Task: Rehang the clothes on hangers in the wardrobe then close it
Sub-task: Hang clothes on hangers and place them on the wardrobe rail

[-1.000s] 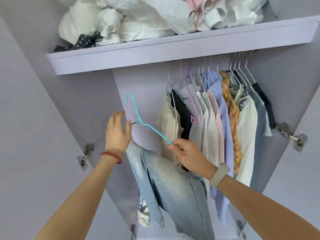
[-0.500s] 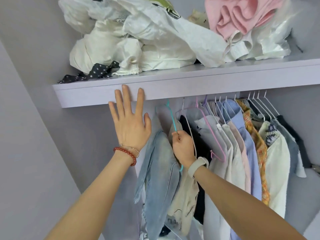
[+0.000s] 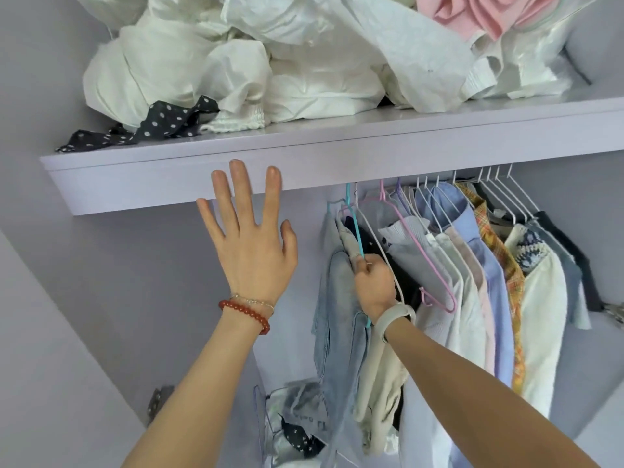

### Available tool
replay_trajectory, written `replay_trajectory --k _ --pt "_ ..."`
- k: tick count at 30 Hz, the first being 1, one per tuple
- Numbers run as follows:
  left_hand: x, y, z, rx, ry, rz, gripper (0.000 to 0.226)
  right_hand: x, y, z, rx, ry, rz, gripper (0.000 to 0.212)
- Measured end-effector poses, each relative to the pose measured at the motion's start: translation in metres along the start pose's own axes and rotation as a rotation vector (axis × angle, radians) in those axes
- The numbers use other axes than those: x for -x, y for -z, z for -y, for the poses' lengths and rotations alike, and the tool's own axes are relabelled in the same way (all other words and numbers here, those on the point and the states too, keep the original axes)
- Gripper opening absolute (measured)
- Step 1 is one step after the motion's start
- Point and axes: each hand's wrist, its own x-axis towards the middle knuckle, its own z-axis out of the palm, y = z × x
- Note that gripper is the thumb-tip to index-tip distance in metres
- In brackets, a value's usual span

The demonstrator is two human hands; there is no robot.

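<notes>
Right hand [image 3: 373, 285] closed around teal hanger [image 3: 355, 228], denim garment [image 3: 341, 332] draped just left of it, hook apparently over the rail beneath the shelf [image 3: 337, 157]. Left hand [image 3: 251, 244] spread flat, empty, fingertips before the shelf edge.

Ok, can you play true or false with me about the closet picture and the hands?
1. The right hand has a grip on the teal hanger. True.
2. The left hand is holding the jeans. False: it is open, fingers spread, holding nothing.
3. White bags sit on the shelf above the clothes. True.
4. The wardrobe is closed. False: it is open, with shirts showing inside.
5. The left wrist wears a red bead bracelet. True.
</notes>
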Motion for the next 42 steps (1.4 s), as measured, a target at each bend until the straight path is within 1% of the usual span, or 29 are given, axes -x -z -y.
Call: replay_trajectory --k 3,5,6,8,10,12,15,16,18,21,24,27,31,33,36,42 --pt "0.012 0.001 -0.006 0.082 0.051 0.028 0.074 0.004 0.007 0.002 0.084 -0.033 0.026 0.022" --pt "0.028 0.002 -0.013 0.145 0.074 0.062 0.071 0.012 0.014 0.006 0.131 -0.017 0.076 0.023" --pt "0.037 0.002 -0.017 0.185 0.087 0.088 0.069 0.018 0.021 0.008 0.11 0.02 0.114 0.025" --pt "0.056 0.0 -0.029 0.268 0.115 0.158 0.064 0.037 0.041 0.009 0.067 0.137 0.184 0.035" --pt "0.074 -0.002 -0.046 0.329 0.117 0.24 0.06 0.061 0.07 0.005 0.048 0.251 0.201 0.041" --pt "0.091 -0.003 -0.07 0.37 0.089 0.332 0.057 0.083 0.106 -0.007 0.096 0.355 0.177 0.038" --pt "0.11 0.002 -0.115 0.433 0.032 0.46 0.055 0.114 0.168 -0.035 0.337 0.451 0.071 0.036" --pt "0.116 0.005 -0.132 0.441 -0.004 0.494 0.053 0.124 0.19 -0.048 0.428 0.467 0.023 0.035" --pt "0.132 0.014 -0.169 0.445 -0.105 0.554 0.051 0.148 0.235 -0.075 0.598 0.431 -0.058 0.034" --pt "0.168 0.033 -0.234 0.513 -0.237 0.645 0.047 0.196 0.307 -0.122 0.775 0.254 -0.133 0.038" --pt "0.215 0.062 -0.31 0.594 -0.353 0.766 0.043 0.262 0.379 -0.171 0.856 0.035 -0.172 0.04" --pt "0.27 0.104 -0.394 0.682 -0.562 0.857 0.043 0.34 0.453 -0.211 0.907 -0.182 -0.223 0.04" --pt "0.346 0.181 -0.504 0.835 -0.853 1.017 0.046 0.455 0.538 -0.251 0.947 -0.494 -0.35 0.04" --pt "0.378 0.216 -0.546 0.89 -0.989 1.107 0.046 0.508 0.567 -0.262 0.948 -0.634 -0.439 0.037" --pt "0.429 0.267 -0.604 0.989 -1.205 1.196 0.049 0.593 0.602 -0.275 0.915 -0.871 -0.609 0.035" --pt "0.494 0.345 -0.691 1.046 -1.578 1.21 0.047 0.719 0.637 -0.289 0.752 -1.245 -0.892 0.035"
